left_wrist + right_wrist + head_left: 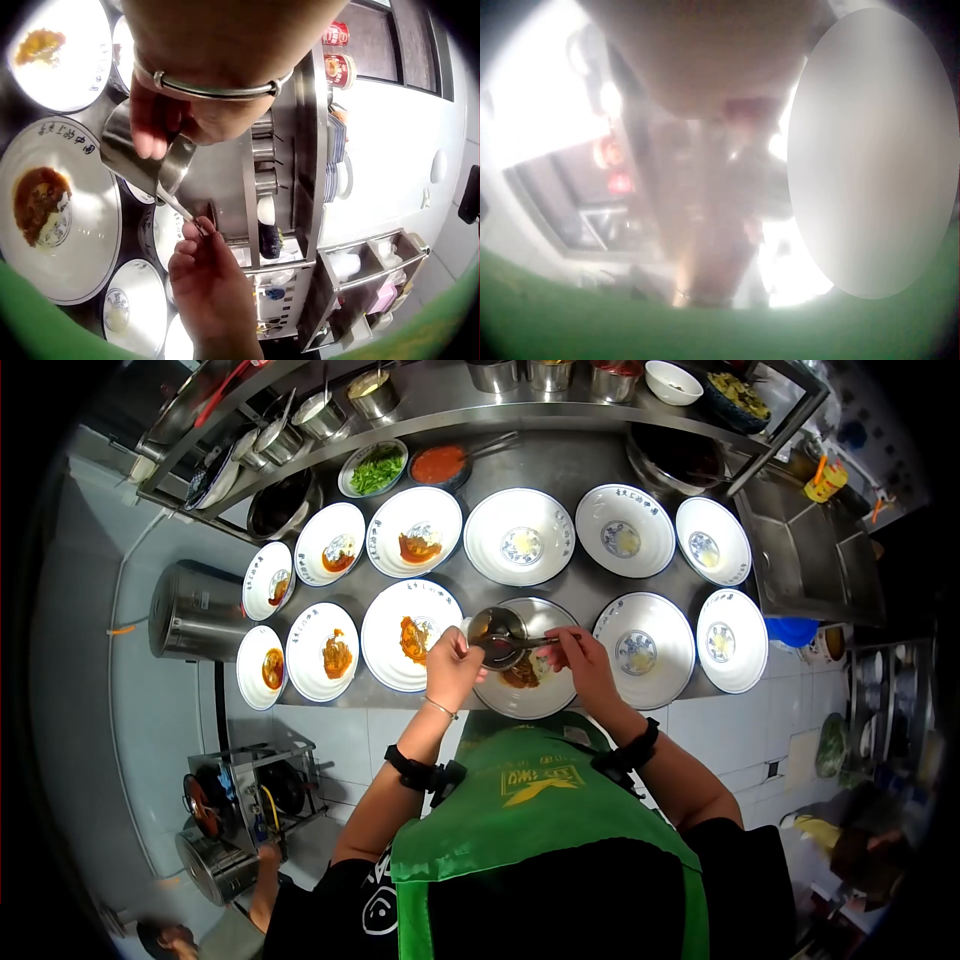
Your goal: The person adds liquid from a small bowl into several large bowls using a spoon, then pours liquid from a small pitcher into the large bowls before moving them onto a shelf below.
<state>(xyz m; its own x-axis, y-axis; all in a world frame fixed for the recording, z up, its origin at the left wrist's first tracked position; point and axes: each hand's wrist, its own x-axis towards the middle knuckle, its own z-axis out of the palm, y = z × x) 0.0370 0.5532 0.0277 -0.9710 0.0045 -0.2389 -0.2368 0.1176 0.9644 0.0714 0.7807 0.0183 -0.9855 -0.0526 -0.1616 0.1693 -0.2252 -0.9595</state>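
My left hand (453,668) (176,124) grips a metal cup (494,628) (124,150) above a white bowl (530,707) in the front row. The thumb and fingers of my right hand (588,668) (214,289) pinch a spoon's thin handle (540,642) (175,202), whose far end reaches into the cup. Brown-red sauce (520,676) lies in the bowl below; the cup partly covers that bowl. What the cup contains is hard to make out. The right wrist view is badly blurred.
Two rows of white bowls span the steel counter (550,455); those at left contain red-brown sauce, those at right a small pale portion. Chopped greens (377,469) and red sauce (438,463) stand behind, under a shelf of metal pots. A sink (815,550) is at right.
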